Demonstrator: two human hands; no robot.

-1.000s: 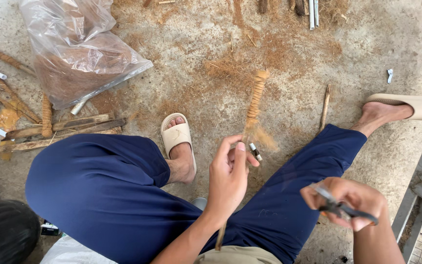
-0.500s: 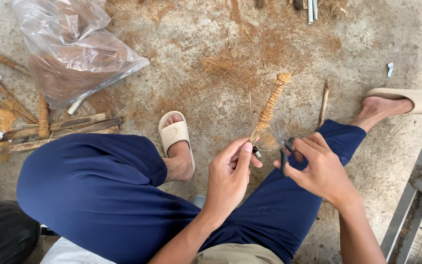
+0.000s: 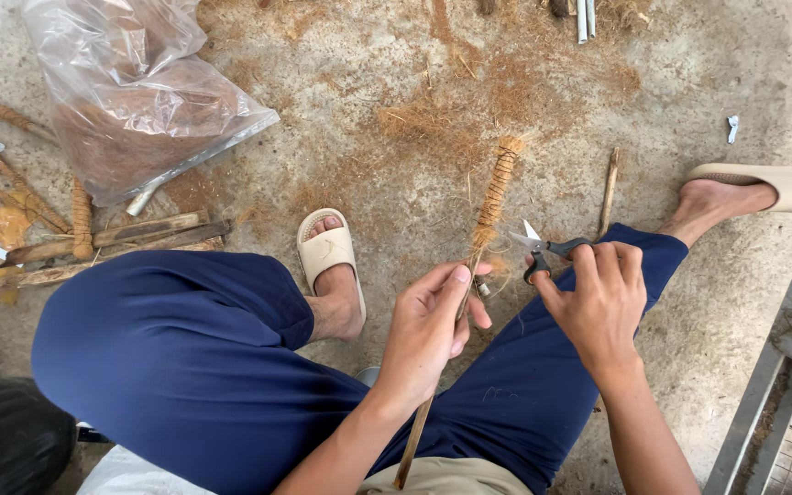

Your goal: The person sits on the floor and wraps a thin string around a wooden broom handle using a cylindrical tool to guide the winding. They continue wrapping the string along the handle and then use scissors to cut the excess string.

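Head view: left hand [image 3: 428,330] clamps the fibre-wrapped stick [image 3: 490,206]; right hand [image 3: 598,302] grips scissors [image 3: 543,249], blades apart at its 10 o'clock, which may nick the nearby left fingers.

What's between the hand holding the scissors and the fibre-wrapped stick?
In the head view, only the small scissors lie there: the right hand points the open blades at the fibre-wrapped stick, which the left hand grips lower down.

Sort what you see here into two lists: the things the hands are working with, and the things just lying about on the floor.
In use:
left hand holding the fibre-wrapped stick
right hand holding the scissors

Lying about:
plastic bag of brown fibre
bare stick
wooden sticks
scrap of white paper
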